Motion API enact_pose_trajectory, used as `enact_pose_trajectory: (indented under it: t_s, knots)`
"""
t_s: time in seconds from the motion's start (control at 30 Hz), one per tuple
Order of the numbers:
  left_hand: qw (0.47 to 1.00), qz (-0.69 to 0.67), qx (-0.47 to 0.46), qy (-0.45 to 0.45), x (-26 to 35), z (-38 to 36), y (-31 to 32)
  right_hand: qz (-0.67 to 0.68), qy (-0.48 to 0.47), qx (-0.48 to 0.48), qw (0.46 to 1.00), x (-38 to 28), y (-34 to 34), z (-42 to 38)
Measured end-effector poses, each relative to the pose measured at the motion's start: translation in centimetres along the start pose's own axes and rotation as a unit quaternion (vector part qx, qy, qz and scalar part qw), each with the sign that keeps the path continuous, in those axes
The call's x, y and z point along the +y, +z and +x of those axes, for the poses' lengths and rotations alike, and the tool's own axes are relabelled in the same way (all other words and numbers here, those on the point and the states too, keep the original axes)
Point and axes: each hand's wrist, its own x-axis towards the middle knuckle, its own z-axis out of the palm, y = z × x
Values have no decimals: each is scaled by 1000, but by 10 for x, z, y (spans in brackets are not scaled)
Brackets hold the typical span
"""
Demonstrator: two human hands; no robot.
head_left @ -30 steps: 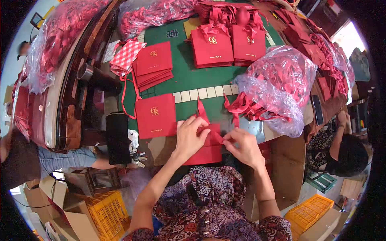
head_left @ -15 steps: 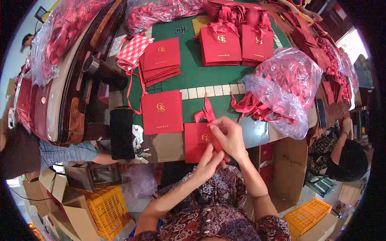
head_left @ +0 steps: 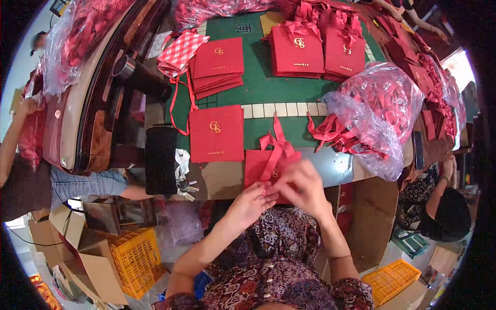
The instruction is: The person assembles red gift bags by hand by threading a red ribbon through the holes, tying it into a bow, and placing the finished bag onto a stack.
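Observation:
A red bag (head_left: 254, 168) with a gold logo lies at the table's near edge, partly under both hands. A red ribbon (head_left: 274, 161) runs up from it. My left hand (head_left: 253, 204) is at the bag's lower edge, its fingers pinched on the ribbon's lower end. Over the bag's right side is my right hand (head_left: 302, 188), blurred, its fingers bent close together; what they hold, if anything, is hidden. Just left lies another flat red bag (head_left: 217, 134).
Stacks of red bags (head_left: 297, 51) stand at the back, another stack (head_left: 219, 62) at the left. A plastic bag of ribbons (head_left: 377, 103) sits at the right. A black cup (head_left: 137, 77) and black case (head_left: 161, 160) are at the left. People's arms show at both sides.
My left hand has moved down and left, away from the bag's middle. The ribbon now hangs down over the bag's front. My right hand has shifted right and down. The whole view has shifted slightly.

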Motion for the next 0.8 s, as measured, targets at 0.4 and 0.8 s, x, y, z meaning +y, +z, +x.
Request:
enact_pose_trajectory:
  t_s: [0.4, 0.8]
  knots:
    - [995, 21, -94, 8, 7, -6, 6, -5, -89, -1, 996, -5, 25, -13]
    - [471, 768, 149, 407, 69, 14, 29, 89, 139, 42, 985, -29, 6, -2]
